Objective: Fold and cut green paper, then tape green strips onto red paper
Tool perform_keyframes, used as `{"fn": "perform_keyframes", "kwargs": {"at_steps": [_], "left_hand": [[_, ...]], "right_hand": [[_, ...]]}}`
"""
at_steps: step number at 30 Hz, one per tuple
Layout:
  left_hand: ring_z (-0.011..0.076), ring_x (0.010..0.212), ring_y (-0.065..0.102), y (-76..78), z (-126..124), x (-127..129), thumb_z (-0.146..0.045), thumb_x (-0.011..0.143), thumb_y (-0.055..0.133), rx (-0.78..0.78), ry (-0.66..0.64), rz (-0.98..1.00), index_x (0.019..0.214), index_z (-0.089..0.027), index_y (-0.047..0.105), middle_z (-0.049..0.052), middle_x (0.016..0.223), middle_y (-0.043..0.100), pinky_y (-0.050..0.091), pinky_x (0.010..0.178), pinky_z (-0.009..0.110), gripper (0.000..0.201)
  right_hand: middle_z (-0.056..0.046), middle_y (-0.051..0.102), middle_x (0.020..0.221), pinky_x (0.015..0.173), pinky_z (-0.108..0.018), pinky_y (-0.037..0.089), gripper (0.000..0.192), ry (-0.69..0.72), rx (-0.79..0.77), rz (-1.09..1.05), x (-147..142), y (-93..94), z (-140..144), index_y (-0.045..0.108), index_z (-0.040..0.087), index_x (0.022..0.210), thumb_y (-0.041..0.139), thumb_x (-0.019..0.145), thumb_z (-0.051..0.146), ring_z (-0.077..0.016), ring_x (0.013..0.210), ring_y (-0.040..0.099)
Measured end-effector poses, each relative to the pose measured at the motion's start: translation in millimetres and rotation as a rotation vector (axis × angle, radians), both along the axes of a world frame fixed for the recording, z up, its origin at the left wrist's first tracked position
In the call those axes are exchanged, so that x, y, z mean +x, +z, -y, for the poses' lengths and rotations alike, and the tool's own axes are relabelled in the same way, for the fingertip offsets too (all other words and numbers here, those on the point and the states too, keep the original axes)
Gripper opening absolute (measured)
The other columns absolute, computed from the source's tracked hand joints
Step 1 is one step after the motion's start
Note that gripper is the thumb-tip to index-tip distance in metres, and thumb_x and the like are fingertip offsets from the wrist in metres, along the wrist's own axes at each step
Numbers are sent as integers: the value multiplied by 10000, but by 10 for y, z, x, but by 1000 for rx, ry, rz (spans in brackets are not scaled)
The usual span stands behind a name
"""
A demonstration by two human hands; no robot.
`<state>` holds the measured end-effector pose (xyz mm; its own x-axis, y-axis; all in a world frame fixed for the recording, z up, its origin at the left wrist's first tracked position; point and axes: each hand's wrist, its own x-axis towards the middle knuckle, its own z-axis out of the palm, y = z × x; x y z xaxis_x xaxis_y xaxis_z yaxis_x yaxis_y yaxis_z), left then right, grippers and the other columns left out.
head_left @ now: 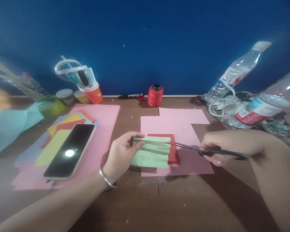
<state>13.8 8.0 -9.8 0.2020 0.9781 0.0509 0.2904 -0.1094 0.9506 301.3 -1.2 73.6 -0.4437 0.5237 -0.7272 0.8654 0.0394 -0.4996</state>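
Note:
My left hand (123, 153) pinches the left side of a light green sheet of paper (152, 157), which has crosswise creases. In my right hand (215, 146) is a pair of black-handled scissors (188, 147), their narrow blades pointing left. The blade tips meet the paper's upper right edge; whether they are cutting into it I cannot tell. Beneath the green sheet a red square of paper (175, 156) shows at the top and right. Larger pink paper (183, 129) lies under both on the brown table (159, 206).
At left, a phone (71, 148) rests on stacked coloured papers (106, 129). Behind it stands an orange cup (94, 93) of pens. A red thread spool (155, 95) is near the wall. Plastic bottles (252, 111) and a white cable (223, 108) crowd the right.

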Motion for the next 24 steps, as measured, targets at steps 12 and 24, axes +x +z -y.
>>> {"fn": "perform_keyframes", "kwargs": {"at_steps": [12, 24], "left_hand": [[109, 686, 552, 14, 34, 64, -250, 748, 615, -225, -113, 167, 1033, -238, 506, -13, 781, 588, 452, 610, 228, 305], [79, 589, 536, 63, 13, 65, -251, 735, 633, -237, -11, 233, 969, -219, 481, -45, 688, 546, 434, 542, 195, 281]], "right_hand": [[-18, 552, 597, 445, -210, 329, 388, 48, 2, -102, -212, -202, -32, 544, 139, 647, 535, 714, 521, -104, 477, 470], [-70, 588, 764, 538, -265, 375, 442, 83, 84, -67, -176, -142, -9, 570, 141, 758, 502, 725, 577, -184, 647, 527]]}}
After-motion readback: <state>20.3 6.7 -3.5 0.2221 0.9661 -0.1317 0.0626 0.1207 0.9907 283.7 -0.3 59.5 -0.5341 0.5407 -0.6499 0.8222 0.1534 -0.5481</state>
